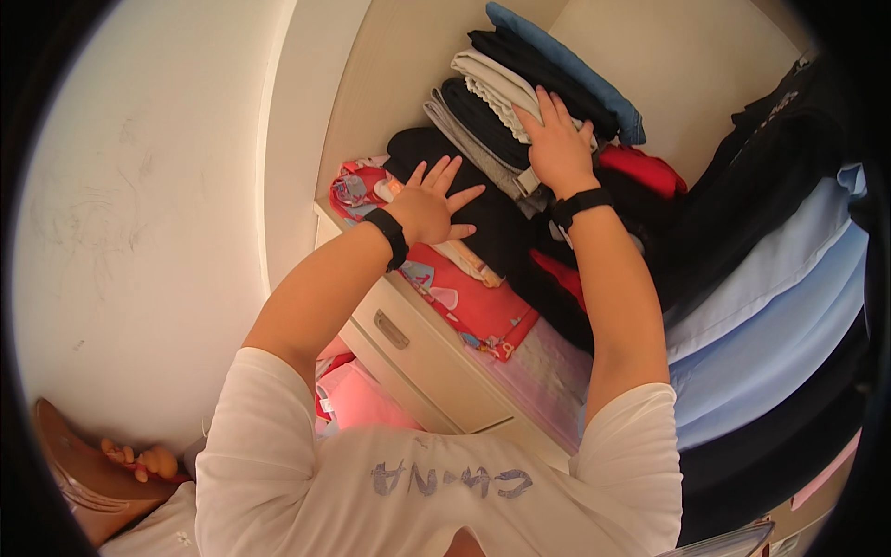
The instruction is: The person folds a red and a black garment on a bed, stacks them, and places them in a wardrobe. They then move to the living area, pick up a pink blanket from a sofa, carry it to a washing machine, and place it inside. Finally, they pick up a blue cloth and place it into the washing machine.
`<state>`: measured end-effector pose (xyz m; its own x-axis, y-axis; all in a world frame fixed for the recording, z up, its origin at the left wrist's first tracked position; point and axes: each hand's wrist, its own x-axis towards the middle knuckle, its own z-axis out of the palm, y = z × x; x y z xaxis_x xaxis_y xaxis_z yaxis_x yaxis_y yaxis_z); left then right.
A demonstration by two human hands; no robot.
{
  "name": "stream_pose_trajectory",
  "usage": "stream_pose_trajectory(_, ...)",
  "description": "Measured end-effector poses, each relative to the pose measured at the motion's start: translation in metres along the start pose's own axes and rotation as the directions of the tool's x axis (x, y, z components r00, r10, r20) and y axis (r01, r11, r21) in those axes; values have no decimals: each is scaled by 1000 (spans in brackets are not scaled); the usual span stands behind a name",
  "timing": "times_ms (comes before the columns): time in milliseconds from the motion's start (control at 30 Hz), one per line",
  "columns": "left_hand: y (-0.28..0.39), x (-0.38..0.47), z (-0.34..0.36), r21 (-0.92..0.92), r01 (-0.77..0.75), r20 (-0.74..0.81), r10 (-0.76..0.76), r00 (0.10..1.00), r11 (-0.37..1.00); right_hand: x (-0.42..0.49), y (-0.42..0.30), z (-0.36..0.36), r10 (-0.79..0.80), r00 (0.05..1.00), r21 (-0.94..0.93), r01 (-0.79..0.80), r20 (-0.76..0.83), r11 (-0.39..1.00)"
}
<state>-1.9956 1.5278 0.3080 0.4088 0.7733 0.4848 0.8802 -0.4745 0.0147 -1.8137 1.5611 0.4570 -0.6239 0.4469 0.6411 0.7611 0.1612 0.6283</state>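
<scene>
My left hand (430, 207) is spread with fingers apart over a black folded garment (480, 240). Beneath that garment lies red patterned fabric (480, 296), with a strip of peach and white cloth between them. My right hand (559, 150) rests on the edge of a stack of folded clothes, touching a cream garment (498, 83). Its fingers are apart and grip nothing that I can see. Above the cream piece are a black garment (536, 69) and blue denim (574, 63). Below it are a dark folded garment (480, 115) and a grey one (466, 139).
Black and light-blue clothes (759, 299) hang on the right. A red cloth (644, 170) pokes out behind my right wrist. Under the shelf is a drawer front with a recessed handle (391, 329), and pink fabric (365, 397) lies lower. A white wall (139, 209) stands left.
</scene>
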Motion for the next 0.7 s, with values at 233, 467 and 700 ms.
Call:
stream_pose_trajectory(233, 2, -24, -8, 95, -57, 104, 47, 993, 994, -46, 8, -31, 75, 988, 309, -30, -137, 951)
stream_pose_trajectory(467, 4, -25, -16, 295, -51, 146, 8, 989, 954, -145, 1, -62, 235, 948, 172, -274, 216, 946)
stream_pose_trajectory(700, 3, -7, -12, 514, -32, 67, -3, 998, 857, -204, -26, -77, 143, 805, -153, -66, 576, 986)
